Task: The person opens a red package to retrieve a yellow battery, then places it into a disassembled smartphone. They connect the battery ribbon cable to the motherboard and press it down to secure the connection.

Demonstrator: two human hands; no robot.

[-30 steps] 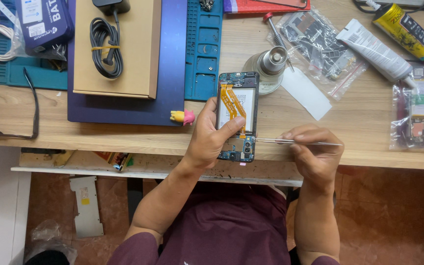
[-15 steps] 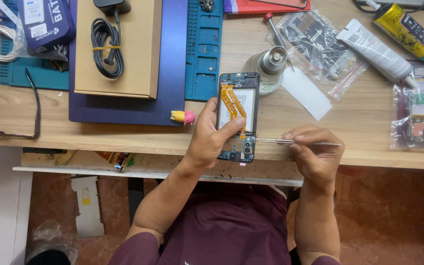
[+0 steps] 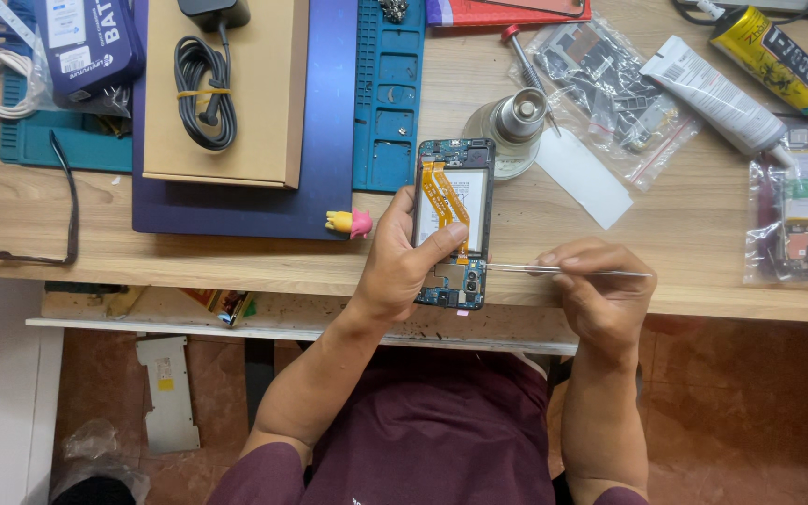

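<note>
An opened phone [image 3: 454, 187] with orange flex cables and a white battery lies near the front edge of the wooden table [image 3: 236, 257]. My left hand [image 3: 402, 257] grips its lower left side, thumb across the board. My right hand [image 3: 600, 290] holds thin metal tweezers [image 3: 535, 269] level, their tip touching the phone's lower right edge near the camera module.
A metal-capped glass bottle [image 3: 516, 122] stands just behind the phone. Bags of phone parts [image 3: 600, 79] [image 3: 801, 215], glue tubes [image 3: 713, 93], a blue mat [image 3: 387, 93], a cardboard box with a coiled cable [image 3: 226, 84] and glasses [image 3: 11, 201] lie around.
</note>
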